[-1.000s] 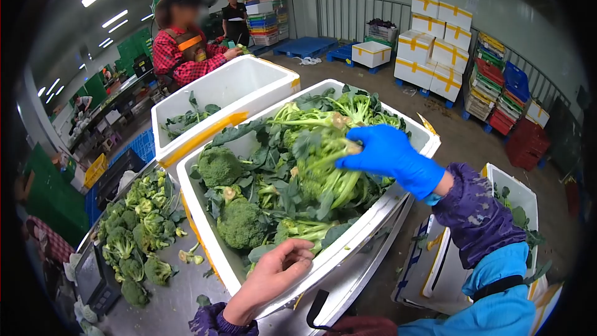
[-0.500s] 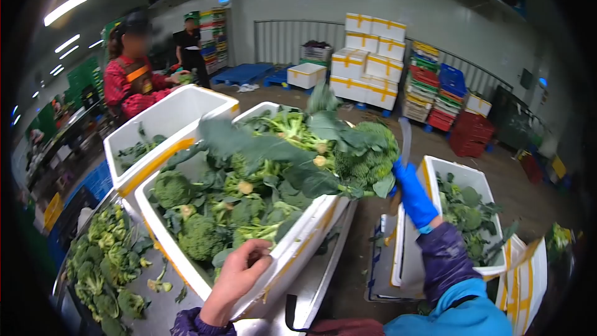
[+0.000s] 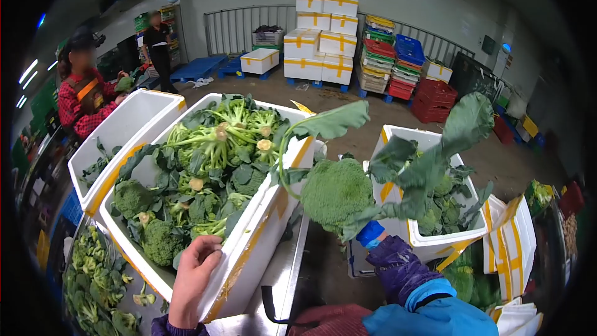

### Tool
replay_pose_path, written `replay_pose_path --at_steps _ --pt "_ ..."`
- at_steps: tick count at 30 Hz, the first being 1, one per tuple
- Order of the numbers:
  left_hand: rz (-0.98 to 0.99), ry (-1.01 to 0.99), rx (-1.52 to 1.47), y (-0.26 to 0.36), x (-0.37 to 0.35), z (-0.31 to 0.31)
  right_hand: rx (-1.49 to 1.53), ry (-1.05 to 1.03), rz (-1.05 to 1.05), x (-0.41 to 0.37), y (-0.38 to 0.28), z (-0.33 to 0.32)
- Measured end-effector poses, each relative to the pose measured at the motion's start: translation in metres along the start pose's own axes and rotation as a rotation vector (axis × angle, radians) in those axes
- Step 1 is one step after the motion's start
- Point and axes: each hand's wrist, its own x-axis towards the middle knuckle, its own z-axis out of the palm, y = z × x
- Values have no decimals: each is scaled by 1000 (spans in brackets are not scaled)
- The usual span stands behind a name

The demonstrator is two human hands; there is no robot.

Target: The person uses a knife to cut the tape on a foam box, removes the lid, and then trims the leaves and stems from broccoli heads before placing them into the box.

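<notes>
My right hand (image 3: 371, 234), in a blue glove, is closed on a broccoli head (image 3: 336, 195) with long leaves, held up between two foam boxes. Leaves and the head hide most of its fingers. The knife seen earlier beside this hand is not visible. My left hand (image 3: 196, 274), bare, is at the near rim of the big white foam box (image 3: 249, 246), fingers loosely bent, thumb apart, holding nothing. Inside that box lie several broccoli heads (image 3: 163, 242), some with cut stems facing up.
Another white foam box (image 3: 463, 236) with broccoli stands at right. Beyond the big box is a further foam box (image 3: 134, 112) with leaves. Trimmed broccoli pieces (image 3: 99, 280) lie on the metal table at left. A co-worker (image 3: 84, 90) holds a broccoli; another person (image 3: 158, 50) stands behind.
The leafy broccoli has come away from over the big box toward the right, with my right hand. The knife has gone out of sight. My view has turned right; my left hand stays by the rim.
</notes>
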Motion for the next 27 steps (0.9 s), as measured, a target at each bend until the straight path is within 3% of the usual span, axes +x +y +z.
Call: replay_pose_path --at_steps 15,27 --pt "-24 35 27 7 -2 3 -49 -56 106 -43 -2 -21" --pt "284 167 85 3 -9 9 -55 -173 239 -71 26 4"
